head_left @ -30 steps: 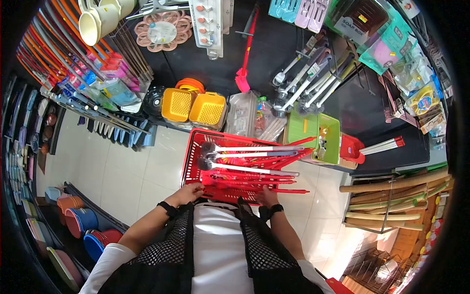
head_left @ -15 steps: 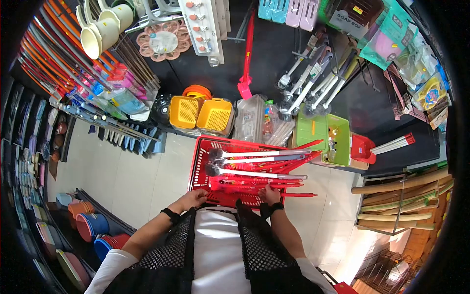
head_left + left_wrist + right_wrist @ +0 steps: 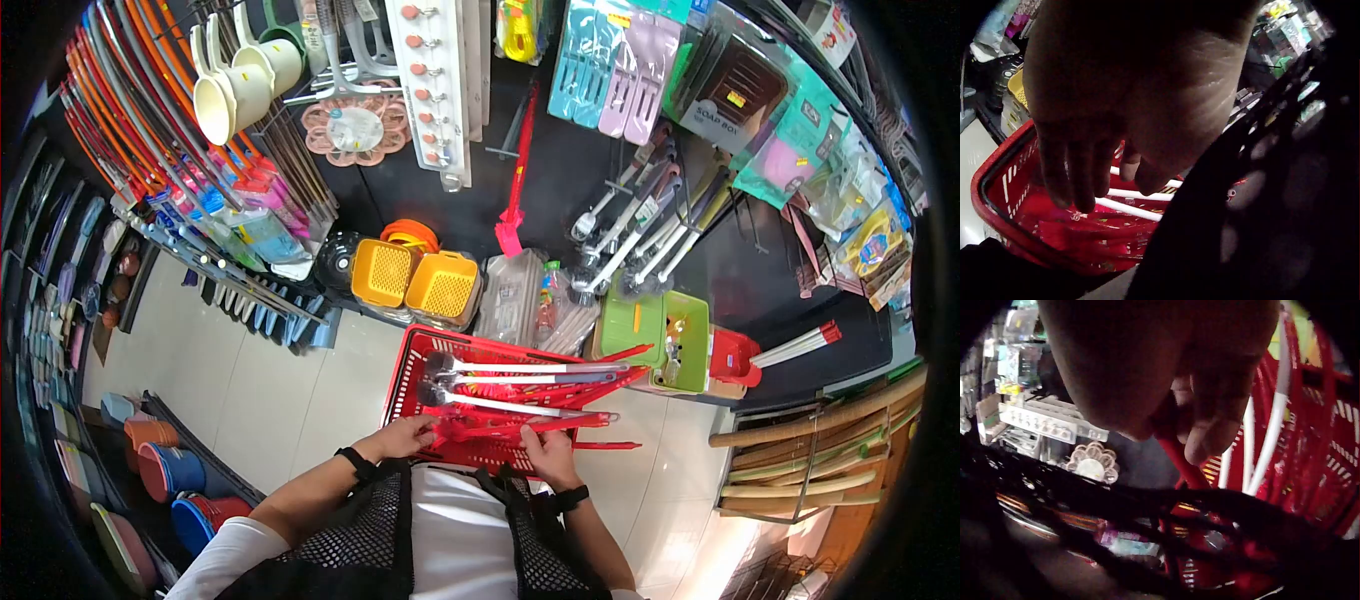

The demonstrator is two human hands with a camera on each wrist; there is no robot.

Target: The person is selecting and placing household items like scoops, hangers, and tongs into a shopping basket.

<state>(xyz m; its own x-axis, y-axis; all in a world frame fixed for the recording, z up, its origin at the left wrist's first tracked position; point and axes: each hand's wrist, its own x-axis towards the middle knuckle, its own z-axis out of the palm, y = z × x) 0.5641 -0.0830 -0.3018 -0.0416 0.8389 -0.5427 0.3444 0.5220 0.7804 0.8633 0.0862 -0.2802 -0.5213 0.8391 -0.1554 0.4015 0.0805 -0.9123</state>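
Observation:
A red plastic shopping basket (image 3: 400, 395) sits in front of me, holding long-handled brushes (image 3: 500, 407) with white and grey handles and dark heads. Several red long-handled pieces (image 3: 600, 388) lie among them, handles sticking out past the basket's right side. My right hand (image 3: 550, 459) pinches a red handle (image 3: 1186, 464) between thumb and fingers near the basket's near right side. Over the near left part of the basket, my left hand (image 3: 405, 437) hangs with fingers (image 3: 1082, 172) loosely extended downward, fingertips close to red pieces in the head view.
Beyond the basket, a display holds yellow baskets (image 3: 443, 287), a green box (image 3: 686, 345) and hanging brushes (image 3: 640, 235). Mops (image 3: 130, 110) stand at the left, with stacked buckets (image 3: 170, 468) lower down. A rack of rolled mats or poles (image 3: 820, 450) is at the right.
Both hands have moved from the basket's near rim to over its contents, and the right now holds a red handle. The head view has tilted, so the surroundings sit lower.

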